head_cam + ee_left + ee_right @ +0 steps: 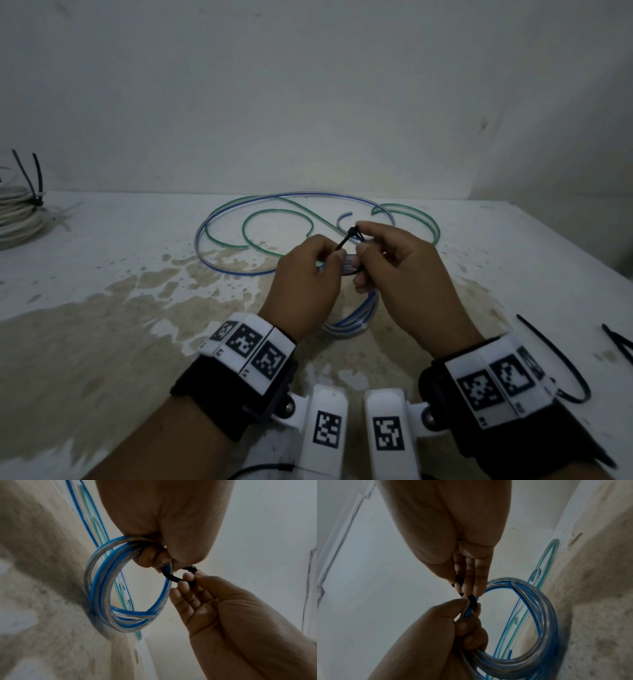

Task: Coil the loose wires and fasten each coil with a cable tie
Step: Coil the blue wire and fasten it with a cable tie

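Observation:
A coil of blue-striped clear wire (356, 318) hangs upright between my hands, its lower edge near the tabletop. My left hand (334, 260) grips the top of the coil (102, 588) with curled fingers, and its thumb and forefinger hold the tail of a black cable tie (346, 240). My right hand (359, 236) pinches the tie's head end. In the left wrist view the cable tie (171, 577) loops round the coil's strands beside my left hand's fingertips (150, 558). In the right wrist view my right hand (465, 589) pinches the tie (472, 600) just above my left hand (471, 615).
Loose blue and green wires (219, 219) sprawl in big loops on the stained table (102, 325) behind my hands. A white coil (17, 219) bound with black ties sits at the far left. Spare black cable ties (565, 359) lie at the right. A wall stands close behind.

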A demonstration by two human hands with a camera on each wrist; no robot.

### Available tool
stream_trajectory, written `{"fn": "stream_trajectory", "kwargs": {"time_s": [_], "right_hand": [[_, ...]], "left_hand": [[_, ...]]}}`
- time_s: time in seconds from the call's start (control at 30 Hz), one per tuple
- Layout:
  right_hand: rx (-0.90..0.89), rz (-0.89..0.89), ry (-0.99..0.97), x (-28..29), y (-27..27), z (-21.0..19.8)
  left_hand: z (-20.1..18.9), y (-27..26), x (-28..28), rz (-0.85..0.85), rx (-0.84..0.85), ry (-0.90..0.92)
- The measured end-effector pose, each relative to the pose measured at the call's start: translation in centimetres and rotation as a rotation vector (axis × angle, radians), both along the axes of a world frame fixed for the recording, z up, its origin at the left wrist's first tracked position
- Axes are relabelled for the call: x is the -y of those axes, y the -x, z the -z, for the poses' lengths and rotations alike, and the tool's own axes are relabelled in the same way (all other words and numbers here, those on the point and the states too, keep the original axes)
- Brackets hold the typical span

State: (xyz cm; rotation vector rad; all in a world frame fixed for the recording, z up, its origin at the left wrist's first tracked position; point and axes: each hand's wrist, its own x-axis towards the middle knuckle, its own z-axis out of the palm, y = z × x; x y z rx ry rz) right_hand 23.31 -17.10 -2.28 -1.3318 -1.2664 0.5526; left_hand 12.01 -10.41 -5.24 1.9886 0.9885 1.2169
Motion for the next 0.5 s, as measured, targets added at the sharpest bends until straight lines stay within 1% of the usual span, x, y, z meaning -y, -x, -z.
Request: {"fn": "stream_trajectory", "kwargs": {"time_s": [0.17,0.3,0.37,0.5], "right_hand": [[0.007,0.037,-0.021,0.4,0.3,-0.4],[0.090,0.108,-0.034,0.2,-0.3,-0.7],[0.096,0.095,-0.012,0.2,-0.7,-0.7],[0.096,0.014,0.050,0.6,-1.0,-0.5]], "left_hand": [[0.0,0.1,0.2,0.023,0.029,-0.053],[0.0,-0.2,0.6,0.065,0.025,-0.137],[0.1,-0.3,0.8,0.085,0.006,-0.180],[0.1,-0.4,0.9,0.058,-0.015,-0.265]]}}
